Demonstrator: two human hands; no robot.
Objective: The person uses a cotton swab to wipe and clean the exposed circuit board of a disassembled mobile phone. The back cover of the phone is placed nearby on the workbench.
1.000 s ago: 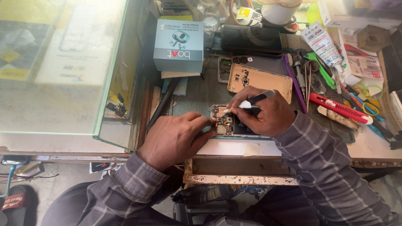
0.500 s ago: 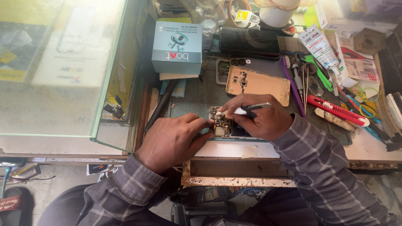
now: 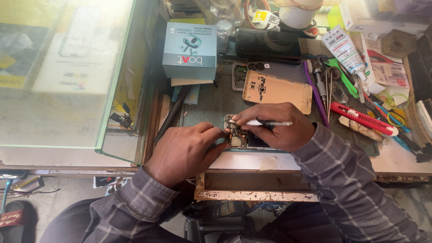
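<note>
Opened phone point(image 3: 240, 135) steadied by left hand point(image 3: 186, 150), right hand point(image 3: 276, 128) gripping pen-like tool point(image 3: 265, 123)

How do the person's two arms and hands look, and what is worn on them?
Both arms wear long grey sleeves with a thin pale check, cuffs at the wrists. The left hand and right hand are bare: no gloves, and no rings or watch that I can see.

Both hands point(image 3: 234, 139) work an opened phone point(image 3: 238, 137) with a tool point(image 3: 265, 123).
</note>
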